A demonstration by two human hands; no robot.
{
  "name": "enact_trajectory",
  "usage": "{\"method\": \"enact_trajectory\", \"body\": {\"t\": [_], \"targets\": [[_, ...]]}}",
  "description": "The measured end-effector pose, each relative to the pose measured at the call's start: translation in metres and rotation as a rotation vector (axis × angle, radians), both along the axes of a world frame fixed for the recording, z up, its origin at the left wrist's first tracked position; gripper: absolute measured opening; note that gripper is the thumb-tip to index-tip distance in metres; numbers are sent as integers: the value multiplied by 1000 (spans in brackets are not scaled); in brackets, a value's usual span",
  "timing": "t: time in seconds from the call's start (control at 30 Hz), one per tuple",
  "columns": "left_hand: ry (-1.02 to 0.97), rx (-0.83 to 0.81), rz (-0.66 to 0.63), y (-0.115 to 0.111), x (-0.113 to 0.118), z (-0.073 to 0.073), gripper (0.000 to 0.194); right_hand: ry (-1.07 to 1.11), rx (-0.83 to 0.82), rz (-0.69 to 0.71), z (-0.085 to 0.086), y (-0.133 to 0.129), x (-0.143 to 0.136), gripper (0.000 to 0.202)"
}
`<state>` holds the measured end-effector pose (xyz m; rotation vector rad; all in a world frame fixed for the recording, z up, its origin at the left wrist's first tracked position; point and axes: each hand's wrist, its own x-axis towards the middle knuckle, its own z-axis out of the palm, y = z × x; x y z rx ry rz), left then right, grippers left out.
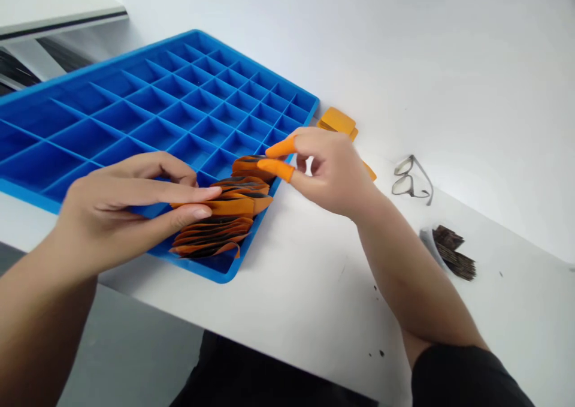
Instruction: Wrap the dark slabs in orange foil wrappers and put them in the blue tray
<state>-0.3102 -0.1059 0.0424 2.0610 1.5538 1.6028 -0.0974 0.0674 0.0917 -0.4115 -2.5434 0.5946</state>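
Observation:
My left hand (130, 206) is closed, with the thumb and forefinger pinched on a flat orange piece (236, 207), thin like paper. This piece stands within a row of thin orange and dark sheets (213, 234) in the near corner of a blue divided tray (227, 273). My right hand (326, 167) wears orange finger covers on thumb and forefinger. Their tips come close together at the right end of an orange bundle (245, 166) at the row's far end. Whether anything lies between those tips I cannot make out.
Behind my right hand lies a stack of yellow-orange pieces (336, 121) beside the tray. Eyeglasses (411, 182) rest farther right on the white table (305, 275). A small container (432, 248) holds dark brown strips (456, 254). Dark crumbs (381, 353) lie near the front edge.

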Motion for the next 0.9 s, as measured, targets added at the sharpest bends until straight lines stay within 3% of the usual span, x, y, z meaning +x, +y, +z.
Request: {"method": "enact_trajectory", "body": {"t": [0.1, 0.2, 0.27, 0.43, 0.67, 0.9], "targets": [[-10, -12, 2, 0, 0, 1, 43, 198, -82, 104, -4, -9, 7, 19], [-5, -19, 16, 1, 0, 0, 43, 211, -64, 291, -13, -14, 5, 14], [0, -40, -1, 1, 0, 0, 41, 195, -60, 330, -17, -15, 3, 12], [42, -77, -102, 5, -2, 2, 35, 111, -74, 286, -17, -17, 6, 11], [126, -111, -115, 8, -2, 5, 30, -61, -88, 251, -9, -21, 15, 13], [158, -130, -136, 3, -10, 0, 37, -255, -7, 195, 5, -25, 17, 18]]}}
